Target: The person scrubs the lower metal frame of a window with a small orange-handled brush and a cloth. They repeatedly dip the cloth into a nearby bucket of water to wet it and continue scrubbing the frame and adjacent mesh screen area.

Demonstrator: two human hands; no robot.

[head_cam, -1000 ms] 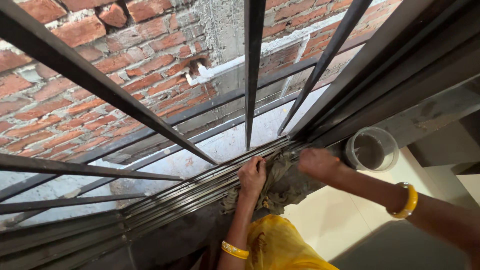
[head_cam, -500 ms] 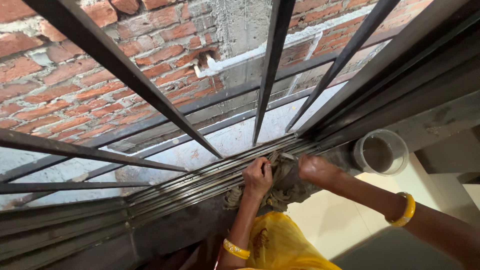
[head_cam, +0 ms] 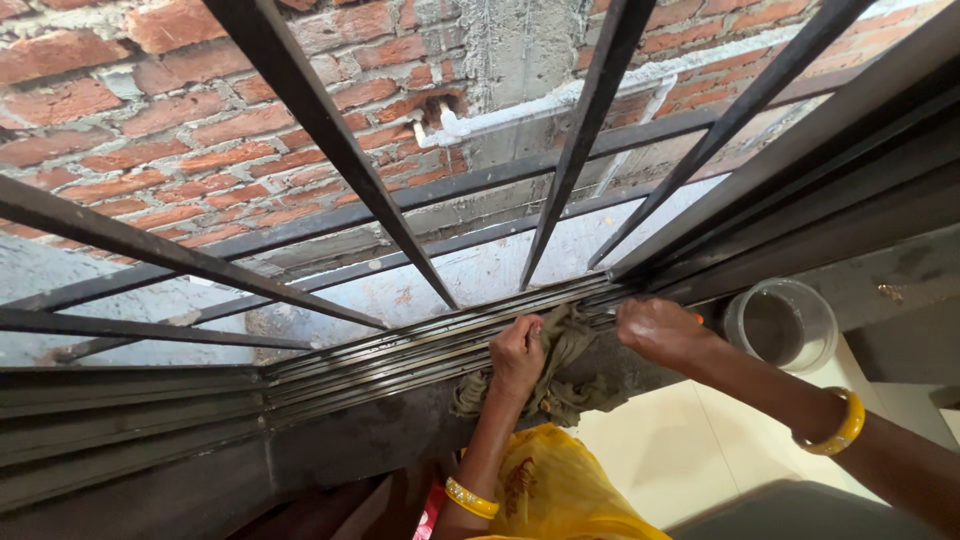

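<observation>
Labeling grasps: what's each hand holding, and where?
Left hand holds the grey rag by its bunched upper end on the window track. Right hand: cannot tell.

Person's bare arms, no sleeves; left hand (head_cam: 517,358) & right hand (head_cam: 660,332) each w/ yellow wrist bangle, left one patterned; yellow garment below.

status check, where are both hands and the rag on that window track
Left hand clenched on grey rag, pressing it against window track. Right hand closed at the track's right end. Clear plastic container close beside right hand.
</observation>
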